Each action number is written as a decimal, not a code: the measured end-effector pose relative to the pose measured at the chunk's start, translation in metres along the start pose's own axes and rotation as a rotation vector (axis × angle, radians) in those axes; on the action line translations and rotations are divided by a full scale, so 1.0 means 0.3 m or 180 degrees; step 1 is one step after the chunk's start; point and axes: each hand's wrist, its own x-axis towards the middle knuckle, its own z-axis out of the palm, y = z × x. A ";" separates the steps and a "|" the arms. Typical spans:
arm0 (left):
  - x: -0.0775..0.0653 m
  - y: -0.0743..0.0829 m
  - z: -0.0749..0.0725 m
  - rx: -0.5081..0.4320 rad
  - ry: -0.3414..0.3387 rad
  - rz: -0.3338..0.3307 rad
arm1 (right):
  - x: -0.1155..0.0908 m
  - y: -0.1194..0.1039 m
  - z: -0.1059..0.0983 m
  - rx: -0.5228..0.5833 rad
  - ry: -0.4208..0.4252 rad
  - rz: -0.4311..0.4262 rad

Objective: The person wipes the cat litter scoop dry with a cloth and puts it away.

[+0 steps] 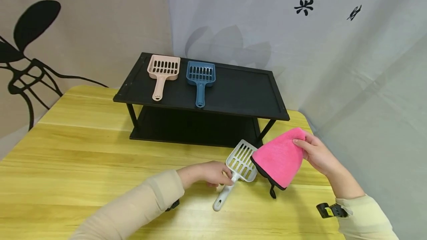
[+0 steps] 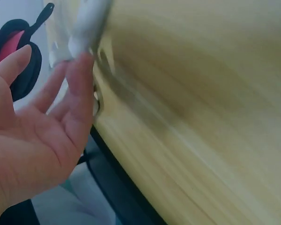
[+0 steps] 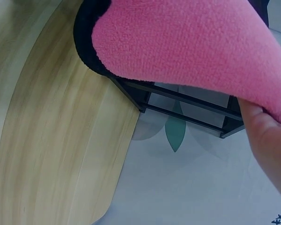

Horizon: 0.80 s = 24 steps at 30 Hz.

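A white litter scoop [image 1: 241, 159] with a slotted head lies slanted at the front right corner of the black rack, its handle toward the person. My left hand [image 1: 216, 173] reaches to the scoop from the left, fingertips at the top of the handle. In the left wrist view, the fingers [image 2: 79, 77] are extended against the white handle [image 2: 90, 23], and the thumb stands apart from it. My right hand [image 1: 315, 152] pinches a pink cloth [image 1: 281, 156] with black edging and a black hanging loop. The cloth hangs down beside the scoop, overlapping its head's right edge in the head view.
A two-level black rack [image 1: 243, 88] stands on the wooden table [image 1: 83, 166]. On its top shelf lie a pink litter scoop [image 1: 160, 84] and a blue litter scoop [image 1: 200, 92], side by side. A pale curtain [image 1: 350, 66] hangs behind and along the right side.
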 end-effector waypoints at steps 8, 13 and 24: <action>-0.011 -0.051 0.011 0.0691 0.0552 -0.0049 | -0.005 -0.003 0.003 0.0028 0.0076 0.0093; -0.008 -0.063 0.034 0.0748 0.0518 -0.0084 | -0.007 -0.001 0.004 0.0040 0.0059 0.0044; -0.028 -0.087 -0.025 -0.1139 -0.0256 -0.0132 | -0.003 0.003 0.009 -0.0186 0.0267 -0.0031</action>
